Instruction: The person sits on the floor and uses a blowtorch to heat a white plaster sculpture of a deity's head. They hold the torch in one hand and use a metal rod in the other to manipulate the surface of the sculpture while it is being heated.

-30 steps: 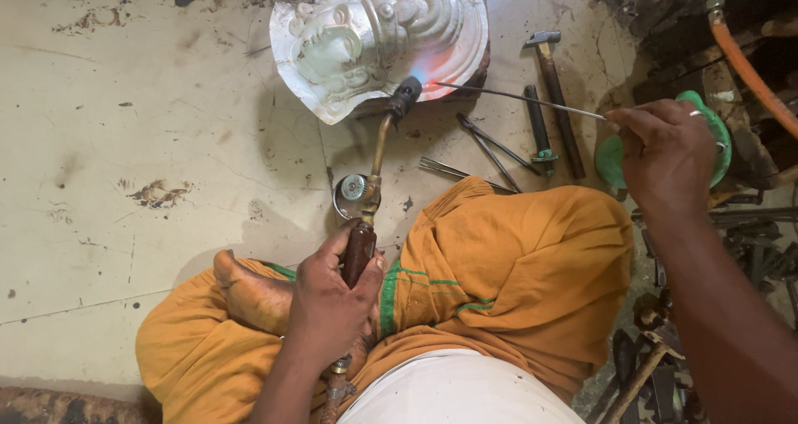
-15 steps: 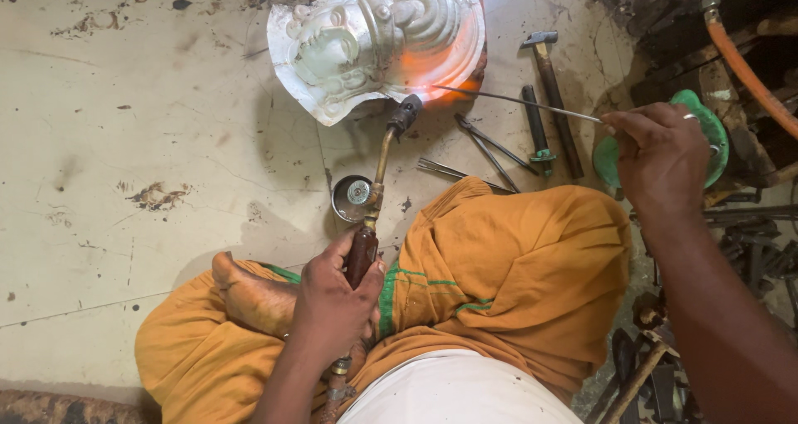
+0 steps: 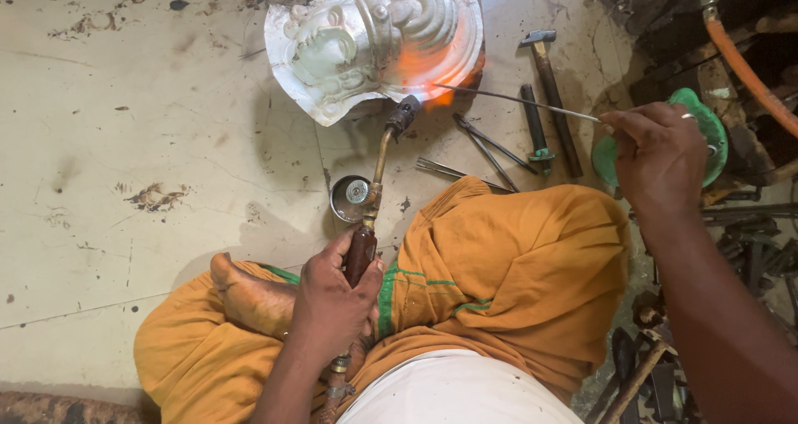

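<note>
A: What do your hands hold?

B: Your left hand (image 3: 332, 295) fingers wrap tight around the torch (image 3: 376, 183). Its flame hits the silver face mask (image 3: 366, 33) on the floor (image 3: 125, 141). Your right hand (image 3: 661, 154) pinches one thin rod (image 3: 515, 100), tip at the flame.

A: What's around?

B: One small tin cup (image 3: 351, 195) beside the torch. One hammer (image 3: 550, 83), pliers (image 3: 486, 145) and a green round thing (image 3: 706, 129) near your right hand.

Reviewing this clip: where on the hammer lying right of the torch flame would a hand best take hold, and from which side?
Probably the lower half of the hammer handle, the end nearest the person, taken from above. The head points away, toward the top of the view, and the handle lies flat on the floor. Come slightly from the right: a green-tipped tool lies close on its left, and the flame burns farther left.
</note>
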